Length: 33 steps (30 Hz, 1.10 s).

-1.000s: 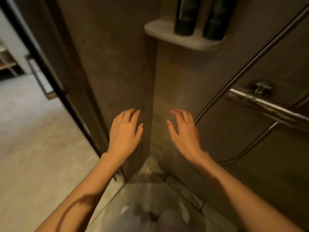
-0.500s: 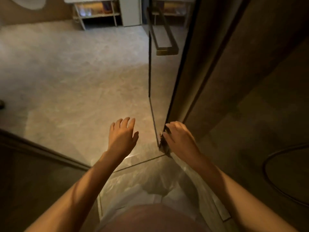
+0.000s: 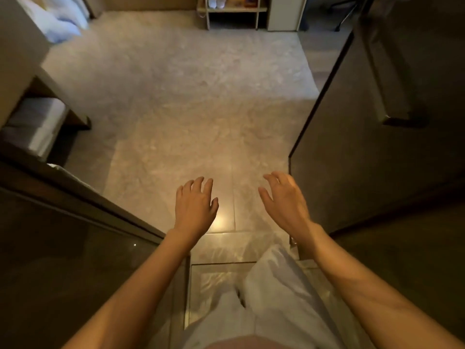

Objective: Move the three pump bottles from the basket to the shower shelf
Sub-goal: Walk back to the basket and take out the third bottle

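Nearest the camera, white trousers (image 3: pixel 276 306) fill the lower centre of the view, standing on the pale tiled floor (image 3: pixel 188 102). Both forearms extend forward above the floor.

The left hand (image 3: pixel 195 206) is released: palm down, fingers spread and slightly curled, grasping nothing. The right hand (image 3: pixel 285 201) is likewise released, fingers loosely curved, empty, positioned just beside the near edge of the glass door (image 3: pixel 352 147).

The pump bottles, basket and shower shelf do not appear in this view; their location cannot be determined.

Left of the floor, a dark glass panel (image 3: pixel 75 260) runs diagonally toward the hands. Right of the floor, the glass door stands open, carrying a dark bar handle (image 3: pixel 392 96) on its face. Both bound the passage; the floor between them is unobstructed.

Farther along the left edge of the floor, a counter (image 3: pixel 17 59) overhangs a lower shelf holding a pale grey folded item (image 3: pixel 37 124), its nature unclear. A white-blue soft shape (image 3: pixel 57 18) beyond it is blurred.

At the far end of the floor, a light wooden rack (image 3: pixel 234 11) holds small items, cut off by the top edge and too small to identify. A white cabinet (image 3: pixel 286 13) stands just beside it.
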Available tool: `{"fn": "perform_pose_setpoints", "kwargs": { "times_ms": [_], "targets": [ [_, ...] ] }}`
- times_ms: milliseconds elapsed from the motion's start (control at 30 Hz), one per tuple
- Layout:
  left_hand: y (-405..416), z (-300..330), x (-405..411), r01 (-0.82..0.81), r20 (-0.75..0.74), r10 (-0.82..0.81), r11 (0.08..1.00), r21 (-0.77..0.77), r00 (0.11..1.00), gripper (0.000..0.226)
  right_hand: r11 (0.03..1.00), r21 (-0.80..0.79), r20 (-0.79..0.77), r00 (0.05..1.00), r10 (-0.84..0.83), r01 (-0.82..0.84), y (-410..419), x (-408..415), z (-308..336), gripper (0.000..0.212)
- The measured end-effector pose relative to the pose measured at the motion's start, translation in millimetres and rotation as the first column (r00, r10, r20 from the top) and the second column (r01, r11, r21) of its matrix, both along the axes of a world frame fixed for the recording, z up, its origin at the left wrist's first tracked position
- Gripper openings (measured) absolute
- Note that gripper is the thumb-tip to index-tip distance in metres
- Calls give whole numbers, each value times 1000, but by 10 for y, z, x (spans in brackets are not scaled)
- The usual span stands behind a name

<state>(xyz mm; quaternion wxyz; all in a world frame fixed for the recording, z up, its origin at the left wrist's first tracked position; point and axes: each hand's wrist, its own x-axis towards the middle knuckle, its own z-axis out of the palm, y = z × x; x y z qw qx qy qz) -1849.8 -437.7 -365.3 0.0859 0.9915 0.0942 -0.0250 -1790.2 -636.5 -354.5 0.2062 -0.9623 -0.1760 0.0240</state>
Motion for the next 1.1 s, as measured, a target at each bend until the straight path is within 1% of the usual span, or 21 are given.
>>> {"fn": "perform_pose_setpoints", "kwargs": {
  "times_ms": [133,267,367,433,533,667,833,967,1100],
  "targets": [
    [284,-6,637,-66,24,67,998,-20,998,47,999,-22,0,999,49,-49,280,694,-32,42],
    [628,101,1425,-160,33,161,987,-23,986,44,996,-13,-3,996,93,-93,684,1681,26,41],
    [961,302,2074,-221,44,220,975,20,975,45,991,27,5,991,133,-134,1044,2452,174,41],
    [1199,490,2478,-274,81,270,961,45,959,45,984,65,27,986,167,-168,1291,2950,300,39],
    [1577,715,2960,-343,137,332,937,64,933,48,968,69,66,969,238,-242,1716,3596,469,39],
    [2022,818,3353,-429,99,422,901,63,901,57,937,60,68,938,339,-343,2318,4132,546,38],
    [2743,694,3779,-484,62,481,873,64,875,53,893,-9,48,892,449,-449,3179,4734,448,41],
    [3528,645,4299,-534,81,529,843,69,845,54,876,-47,60,874,481,-479,4004,5293,444,46],
    [4318,767,4854,-536,85,530,840,81,844,55,873,-44,90,869,487,-485,4845,5835,636,46]
  ]
}}
